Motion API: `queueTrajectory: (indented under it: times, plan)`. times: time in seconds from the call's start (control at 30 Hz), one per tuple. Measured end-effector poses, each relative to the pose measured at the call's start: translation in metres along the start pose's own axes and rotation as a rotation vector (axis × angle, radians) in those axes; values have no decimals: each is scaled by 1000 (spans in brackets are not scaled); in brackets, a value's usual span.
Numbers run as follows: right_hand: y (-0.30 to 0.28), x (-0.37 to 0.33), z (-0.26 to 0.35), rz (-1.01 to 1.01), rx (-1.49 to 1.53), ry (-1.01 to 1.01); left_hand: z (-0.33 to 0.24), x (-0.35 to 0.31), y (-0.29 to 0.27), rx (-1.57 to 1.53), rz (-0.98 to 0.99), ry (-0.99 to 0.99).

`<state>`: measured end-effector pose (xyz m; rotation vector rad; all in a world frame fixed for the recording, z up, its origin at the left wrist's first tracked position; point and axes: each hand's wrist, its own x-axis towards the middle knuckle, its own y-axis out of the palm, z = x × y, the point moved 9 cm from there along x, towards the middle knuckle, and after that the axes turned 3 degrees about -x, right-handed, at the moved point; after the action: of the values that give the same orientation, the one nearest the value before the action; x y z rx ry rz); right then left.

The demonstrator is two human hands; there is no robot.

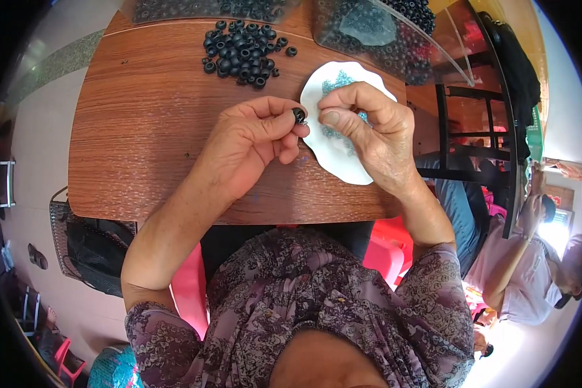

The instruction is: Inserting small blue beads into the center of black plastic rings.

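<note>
A black bead [298, 116] sits between the thumb and fingers of my left hand [255, 136], with its hole showing and something small and shiny at its lower edge. My right hand [378, 132] is just to the right of it, over a white wavy-rimmed plate [352, 167]. Thumb and forefinger of that hand are pinched together; whatever they hold is too small to make out. Tiny glittering pale-blue pieces [338, 81] lie on the plate, partly hidden beneath the right hand. Beyond my left hand, a loose pile of round black beads [239, 53] rests on the wooden table [142, 123].
Clear plastic bins of black beads stand at the far edge, one at the back right [375, 39] and one at the back middle [213, 9]. A black metal frame [475, 129] rises right of the table. Another person [524, 271] is farther right. A black basket [90, 252] sits lower left.
</note>
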<state>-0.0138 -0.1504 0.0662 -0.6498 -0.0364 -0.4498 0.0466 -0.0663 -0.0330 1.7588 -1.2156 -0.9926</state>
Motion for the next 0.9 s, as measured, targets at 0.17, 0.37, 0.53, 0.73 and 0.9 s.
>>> queueTrajectory:
  times: [0.17,0.37,0.53,0.73,0.9]
  plan:
    - [-11,-14,-18,30,-129,5,-2,-1,-2,-14,-19,12]
    - [-15,-27,-20,33,-191,43,1,2,-1,-15,-8,-4]
    - [0,-16,26,-82,-248,-265,3,2,2,-29,15,-16]
    - [13,-6,38,-116,-359,-404,2,1,-2,4,0,23]
    - [15,-3,42,-135,-403,-433,1,1,-4,4,-18,36]
